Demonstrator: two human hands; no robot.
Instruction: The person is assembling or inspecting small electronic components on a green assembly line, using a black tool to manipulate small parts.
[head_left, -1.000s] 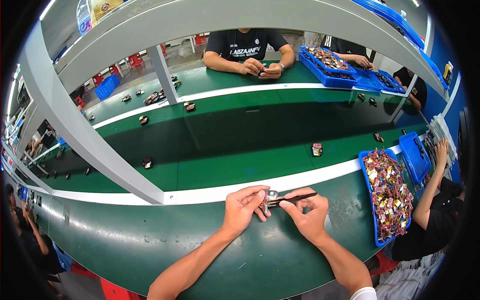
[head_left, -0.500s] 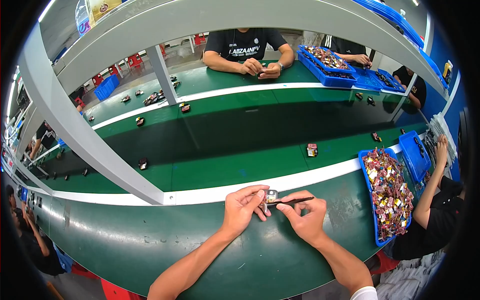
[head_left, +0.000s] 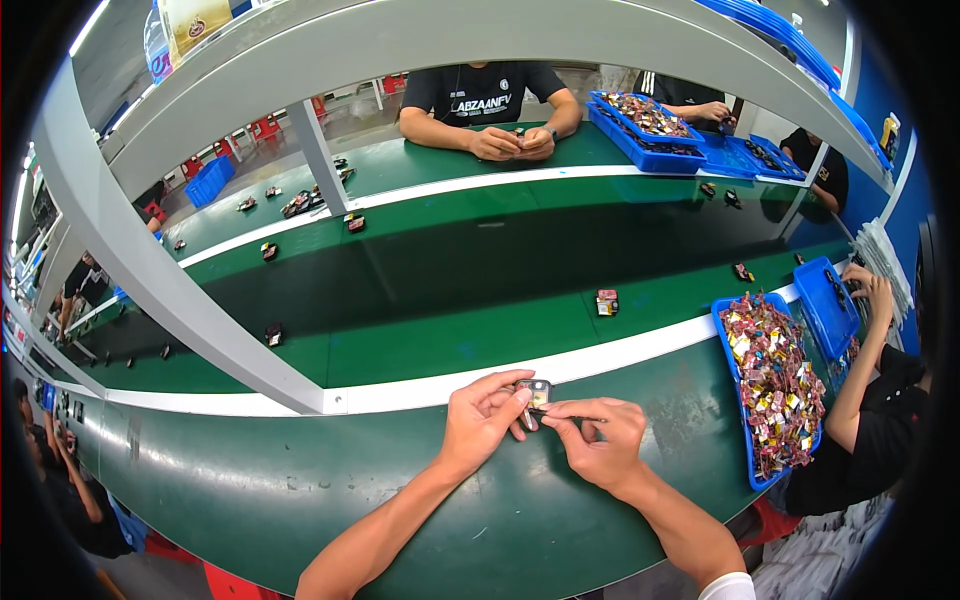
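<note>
Tool [head_left: 539, 411] in right grip [head_left: 606, 440], long axis roughly sideways, tip leftward

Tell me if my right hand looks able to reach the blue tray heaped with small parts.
Likely yes: only green tabletop shows between the right hand and the blue tray, though that hand is busy at the small dark-rimmed piece in the left hand.

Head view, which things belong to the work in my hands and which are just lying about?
Likely in use:
dark-framed piece, left hand
slim dark tool, right hand

Apparently just lying about:
blue crate, far left
tan bag, top left
</note>
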